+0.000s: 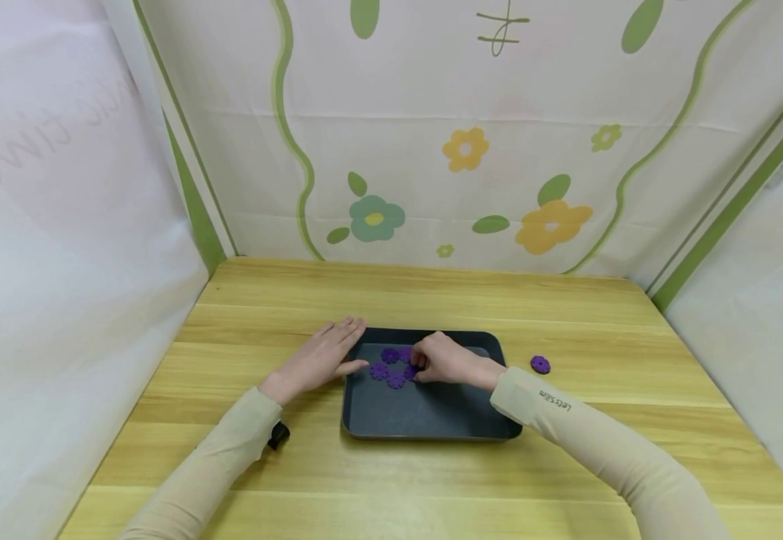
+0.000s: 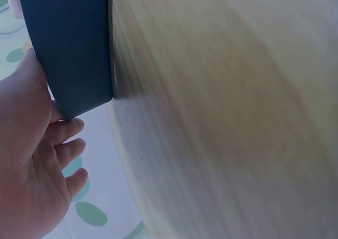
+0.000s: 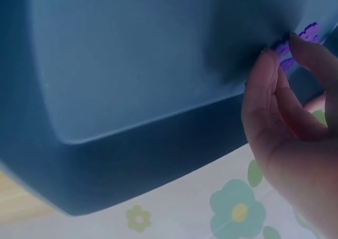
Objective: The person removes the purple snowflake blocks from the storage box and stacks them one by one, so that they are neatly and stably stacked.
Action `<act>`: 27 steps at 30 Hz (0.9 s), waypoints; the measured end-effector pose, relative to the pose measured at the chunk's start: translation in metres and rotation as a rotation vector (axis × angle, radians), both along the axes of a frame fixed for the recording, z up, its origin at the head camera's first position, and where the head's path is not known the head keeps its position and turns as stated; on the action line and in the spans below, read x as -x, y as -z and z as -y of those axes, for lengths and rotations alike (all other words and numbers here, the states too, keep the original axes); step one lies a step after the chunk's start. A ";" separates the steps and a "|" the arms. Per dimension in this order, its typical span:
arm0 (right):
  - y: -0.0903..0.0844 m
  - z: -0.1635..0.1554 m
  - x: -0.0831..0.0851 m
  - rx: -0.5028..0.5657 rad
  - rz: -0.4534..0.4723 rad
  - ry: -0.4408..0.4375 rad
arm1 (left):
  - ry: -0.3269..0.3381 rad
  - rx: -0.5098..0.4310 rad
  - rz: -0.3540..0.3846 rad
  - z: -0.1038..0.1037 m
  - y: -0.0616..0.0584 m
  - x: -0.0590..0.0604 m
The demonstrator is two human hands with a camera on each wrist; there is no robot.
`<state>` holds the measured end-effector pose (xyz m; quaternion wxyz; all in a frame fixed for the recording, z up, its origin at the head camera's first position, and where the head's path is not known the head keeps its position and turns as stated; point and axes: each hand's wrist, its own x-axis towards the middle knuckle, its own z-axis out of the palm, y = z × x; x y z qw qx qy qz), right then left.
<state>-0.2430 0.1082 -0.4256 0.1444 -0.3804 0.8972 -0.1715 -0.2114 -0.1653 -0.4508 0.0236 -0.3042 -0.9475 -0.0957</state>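
A dark grey rectangular tray (image 1: 425, 420) holds several purple flower-shaped discs (image 1: 396, 379) laid close together in a ring. My right hand (image 1: 448, 360) reaches over the tray's right part. Its thumb and fingers pinch a purple flower disc (image 3: 282, 47) at the ring's right side, down at the tray floor; the fingers hide part of it. At the tray's back left corner lies my left hand (image 1: 320, 356), its fingers extended along the outside and its thumb over the rim. The left wrist view shows that hand (image 2: 31, 149) touching the tray's outer wall (image 2: 74, 49).
One more purple flower disc (image 1: 540, 364) lies on the wooden table (image 1: 283, 292) to the right of the tray. White fabric walls (image 1: 398, 97) with printed flowers rise behind and at both sides. A small black object (image 1: 279, 435) shows at the left wrist.
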 end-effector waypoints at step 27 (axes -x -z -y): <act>-0.013 -0.021 0.003 0.028 -0.013 0.075 | 0.006 -0.013 -0.012 -0.001 0.000 0.000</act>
